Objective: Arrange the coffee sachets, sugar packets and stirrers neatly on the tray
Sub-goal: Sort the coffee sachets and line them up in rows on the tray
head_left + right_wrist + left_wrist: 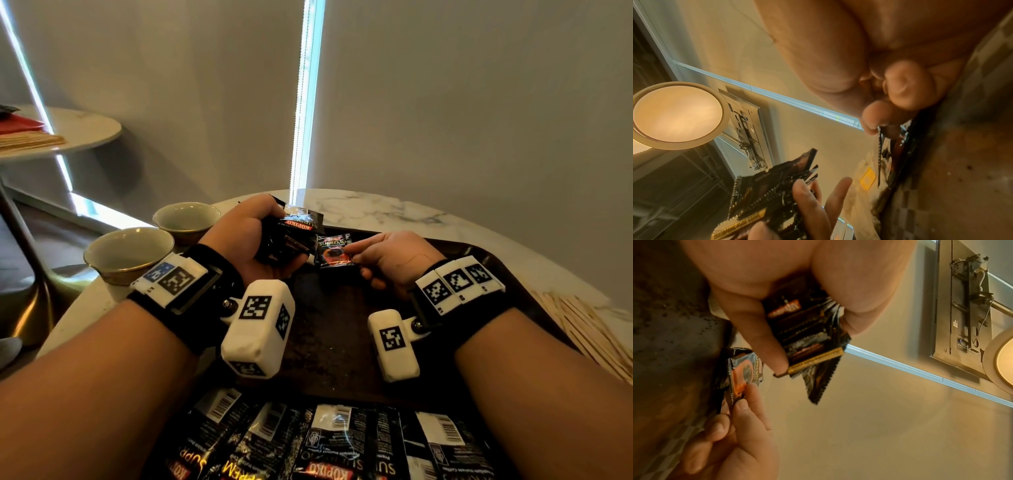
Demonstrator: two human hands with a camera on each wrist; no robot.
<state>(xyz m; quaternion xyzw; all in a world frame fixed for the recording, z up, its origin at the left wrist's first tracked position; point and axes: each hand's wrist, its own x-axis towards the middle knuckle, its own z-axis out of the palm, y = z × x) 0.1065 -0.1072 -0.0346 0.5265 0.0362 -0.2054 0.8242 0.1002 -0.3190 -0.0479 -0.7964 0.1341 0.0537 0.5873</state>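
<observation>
Left hand [255,236]: fingers curled around a bundle of black coffee sachets [291,233], held above the far part of the tray [329,329]. The left wrist view shows the bundle [807,337] fanned at its free end, thumb on one face and fingers on the other.

Right hand [394,257]: thumb and forefinger pinch the edge of a single sachet [334,251], printed face up, label reading "SUPREMO". This sachet sits just beside the bundle, low over the tray; whether it touches the tray surface cannot be determined. The remaining fingers are curled under.

Tray: dark, mottled, resting on a marble tabletop [376,209]. A row of sachets [325,442] lies side by side along the near edge, barcode ends pointing away from the person.

Stirrers [589,329]: a pile of pale wooden sticks on the tabletop, just right of the tray.

Two cups [130,253] stand on the tabletop, left of the tray.
</observation>
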